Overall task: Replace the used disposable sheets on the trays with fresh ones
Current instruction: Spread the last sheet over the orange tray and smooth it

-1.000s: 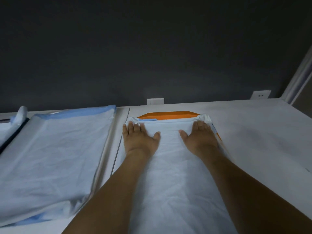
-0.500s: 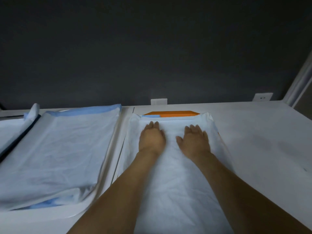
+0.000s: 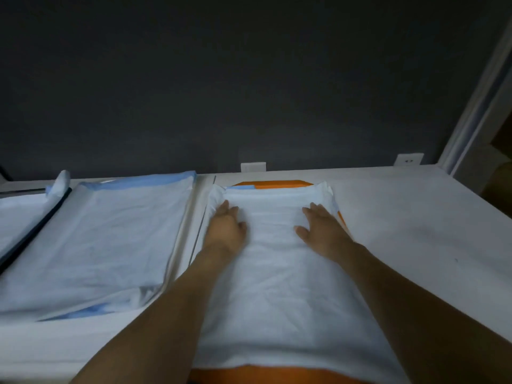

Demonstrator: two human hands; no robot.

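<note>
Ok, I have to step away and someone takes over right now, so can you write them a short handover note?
Left hand: flat, pressing the white sheet near its far left corner.
Right hand: flat on the same sheet, near its far right edge.
That sheet covers the orange tray, whose far and near edges show.
Done: sheet laid on; a blue-edged sheet lies spread to the left.
Left: smooth it and settle the bunched far corners. Whether other trays wait cannot be told.
</note>
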